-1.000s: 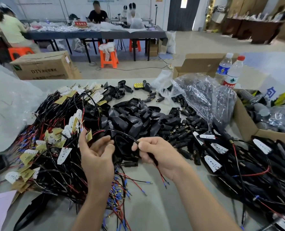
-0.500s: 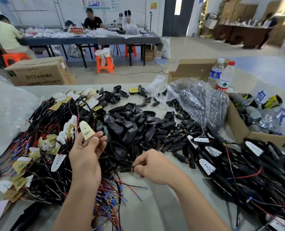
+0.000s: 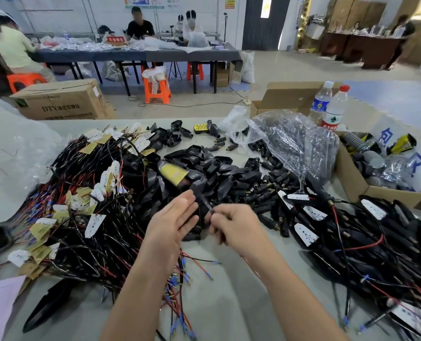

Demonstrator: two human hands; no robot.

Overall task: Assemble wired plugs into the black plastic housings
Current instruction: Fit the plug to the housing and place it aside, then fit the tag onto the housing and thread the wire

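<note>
Pinching a thin black wire (image 3: 205,203), right hand (image 3: 236,227) curls; left hand (image 3: 172,225) fingers spread.

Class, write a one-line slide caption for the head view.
Right hand pinches a wired plug beside the open left hand, over piled black housings and tagged wires.

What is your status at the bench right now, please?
Right hand pinching wired plug. Left hand open beside it. Plug not yet housed; black housings piled just beyond.
</note>
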